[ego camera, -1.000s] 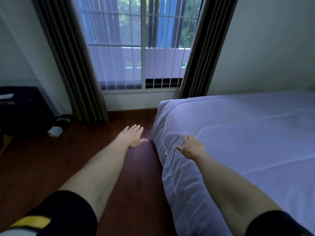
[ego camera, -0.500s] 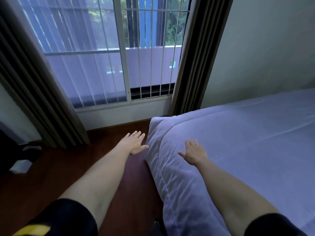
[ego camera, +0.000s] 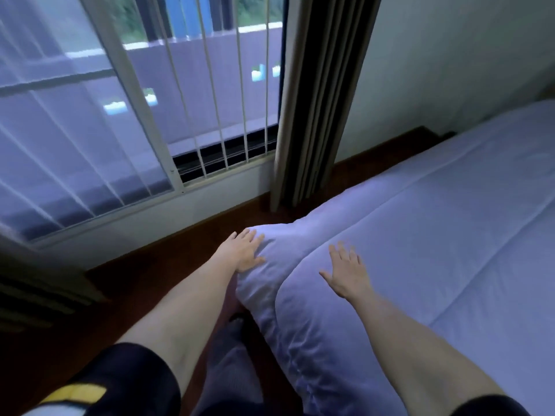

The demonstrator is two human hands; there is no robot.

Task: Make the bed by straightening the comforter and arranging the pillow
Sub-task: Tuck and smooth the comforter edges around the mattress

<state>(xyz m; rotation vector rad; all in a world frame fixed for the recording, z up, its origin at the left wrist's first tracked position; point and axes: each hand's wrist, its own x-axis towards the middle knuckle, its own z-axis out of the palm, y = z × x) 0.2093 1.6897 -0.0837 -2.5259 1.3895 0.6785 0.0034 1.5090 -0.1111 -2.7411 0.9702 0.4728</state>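
A white quilted comforter (ego camera: 435, 241) covers the bed and fills the right half of the head view; its near corner hangs down toward the floor. My left hand (ego camera: 244, 252) lies flat and open against that bulging corner, fingers spread. My right hand (ego camera: 348, 270) rests open on top of the comforter, just right of the corner, palm down. Neither hand grips any fabric. No pillow shows in this view.
Dark wooden floor (ego camera: 168, 274) runs along the bed's left side. A barred window (ego camera: 144, 109) with sheer vertical blinds stands ahead, and a dark pleated curtain (ego camera: 315, 100) hangs close to the bed corner. A white wall (ego camera: 450, 55) rises behind the bed. My grey-clad legs are below.
I have moved closer to the bed corner. My left hand went from hovering over the floor to touching the comforter's corner. My right hand slid further onto the top.
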